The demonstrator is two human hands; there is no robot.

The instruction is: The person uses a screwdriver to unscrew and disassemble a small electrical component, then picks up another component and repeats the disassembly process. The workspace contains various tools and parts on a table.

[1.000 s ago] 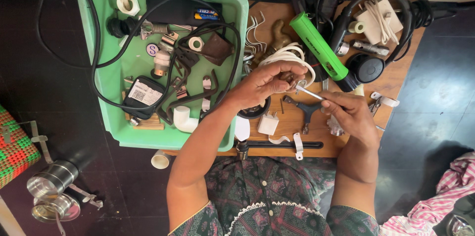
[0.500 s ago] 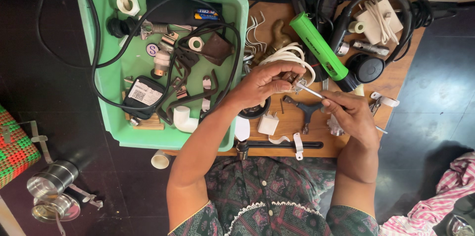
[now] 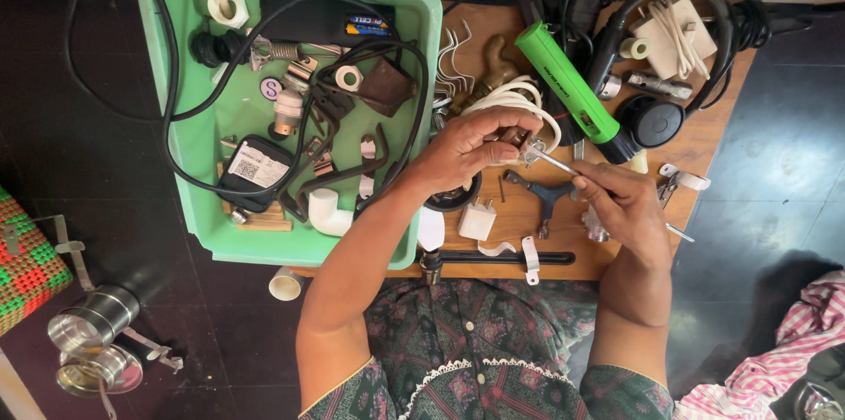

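Small metal part [image 3: 519, 140] — screwdriver [image 3: 554, 160] still against it

Glossy green plastic tray [image 3: 189, 134], bare wooden board [image 3: 704, 134], shiny metal screwdriver shaft [image 3: 554, 160].

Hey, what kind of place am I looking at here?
Probably a home repair bench for electrical work: a wooden board strewn with cables and plugs, a green tray of spare parts, and the right hand working a thin screwdriver.

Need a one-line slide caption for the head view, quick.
Left hand pinches a small metal part while right hand works a thin tool into it, beside a green tray.
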